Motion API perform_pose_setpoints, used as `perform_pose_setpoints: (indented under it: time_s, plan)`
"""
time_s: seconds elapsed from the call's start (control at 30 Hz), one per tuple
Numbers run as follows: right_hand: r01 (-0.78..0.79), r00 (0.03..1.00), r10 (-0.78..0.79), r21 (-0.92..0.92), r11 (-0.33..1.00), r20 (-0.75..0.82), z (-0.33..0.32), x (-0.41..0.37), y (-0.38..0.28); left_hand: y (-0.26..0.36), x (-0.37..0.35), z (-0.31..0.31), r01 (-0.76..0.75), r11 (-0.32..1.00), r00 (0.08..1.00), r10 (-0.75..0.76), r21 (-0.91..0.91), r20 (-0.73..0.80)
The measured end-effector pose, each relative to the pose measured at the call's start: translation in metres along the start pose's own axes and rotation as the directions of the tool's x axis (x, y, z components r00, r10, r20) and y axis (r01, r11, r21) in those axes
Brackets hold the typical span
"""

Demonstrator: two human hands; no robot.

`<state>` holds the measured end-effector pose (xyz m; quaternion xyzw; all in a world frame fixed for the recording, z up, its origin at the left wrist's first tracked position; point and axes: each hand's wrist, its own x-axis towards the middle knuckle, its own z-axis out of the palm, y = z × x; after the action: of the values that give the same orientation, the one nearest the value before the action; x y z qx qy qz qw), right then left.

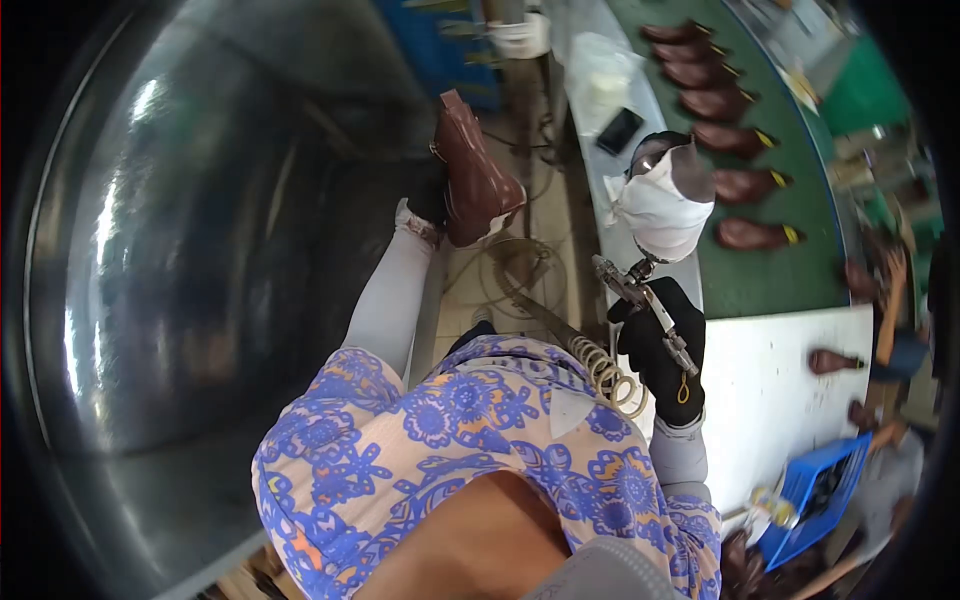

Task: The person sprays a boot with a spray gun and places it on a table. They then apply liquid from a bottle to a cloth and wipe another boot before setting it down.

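Fingers of the left hand (430,200) are mostly hidden, can't tell how they're gripping. Boot (475,185), upper middle of the frame, looks glossy reddish-brown; I'd turn it gently. Coiled hose (604,372) should hang slack. Right hand (665,350) has fingers clamped round the spray gun (628,288); keep that wrist loose.

Glossy brown shoe (474,178) in the left hand (428,202), cloth-wrapped spray gun (622,283) in the right hand (665,345)

You wear: one blue-and-pink floral-patterned garment (470,400). Two pale grey sleeves (385,290). Two black gloves (665,350).
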<state>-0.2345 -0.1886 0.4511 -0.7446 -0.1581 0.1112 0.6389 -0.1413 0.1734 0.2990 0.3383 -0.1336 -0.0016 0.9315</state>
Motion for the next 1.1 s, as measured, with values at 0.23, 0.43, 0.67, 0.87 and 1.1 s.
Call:
perform_pose_setpoints:
  time_s: [0.23, 0.43, 0.67, 0.87, 1.1]
  plan:
    - [0.084, 0.876, -0.114, 0.086, 0.993, 0.468, -0.001, -0.034, -0.019, 0.056, -0.133, 0.036, -0.091, 0.842, 0.851, 0.343, 0.532, -0.398]
    - [0.316, 0.86, -0.336, 0.117, 0.942, 0.385, -0.039, -0.01, -0.036, 0.068, -0.138, 0.102, -0.19, 0.637, 0.75, 0.585, 0.747, -0.308]
    - [0.192, 0.783, -0.255, 0.17, 0.967, 0.567, 0.002, -0.001, -0.017, 0.053, -0.156, 0.055, -0.264, 0.71, 0.575, 0.659, 0.653, -0.485]
    - [0.454, 0.776, -0.393, -0.003, 0.891, 0.493, 0.002, 0.007, 0.001, 0.053, -0.161, 0.043, -0.148, 0.574, 0.593, 0.703, 0.805, -0.392]
    - [0.229, 0.88, -0.233, 0.059, 0.972, 0.414, 0.0, 0.004, -0.006, 0.041, -0.161, 0.034, -0.312, 0.734, 0.627, 0.636, 0.603, -0.449]
